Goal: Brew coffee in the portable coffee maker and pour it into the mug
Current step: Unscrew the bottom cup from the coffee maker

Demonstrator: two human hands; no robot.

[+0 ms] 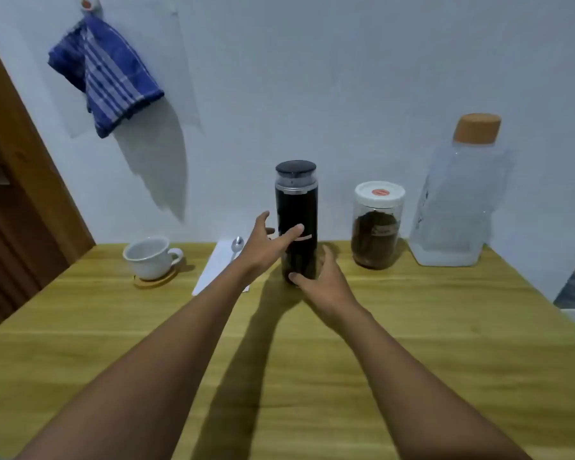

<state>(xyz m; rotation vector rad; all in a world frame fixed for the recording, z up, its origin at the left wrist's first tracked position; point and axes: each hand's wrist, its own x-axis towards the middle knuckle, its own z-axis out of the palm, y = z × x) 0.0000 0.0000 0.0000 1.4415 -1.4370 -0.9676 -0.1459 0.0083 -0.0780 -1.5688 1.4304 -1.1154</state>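
Note:
A tall black portable coffee maker (296, 207) with a dark lid stands upright at the back middle of the wooden table (445, 327). My left hand (266, 247) is at its left side, fingers spread, the thumb lying across its body. My right hand (322, 280) is at its base on the right, fingers apart, with a fingertip against the bottom. Neither hand has closed around it. A white mug (148, 257) sits on a round wooden coaster (156, 281) at the back left. A clear jar of ground coffee (377, 227) with a white lid stands to the right of the coffee maker.
A metal spoon (236, 244) lies on a white napkin (214, 270) between the mug and the coffee maker. A large clear water bottle (458, 200) with an orange cap stands at the back right. A blue checked towel (105, 78) hangs on the wall.

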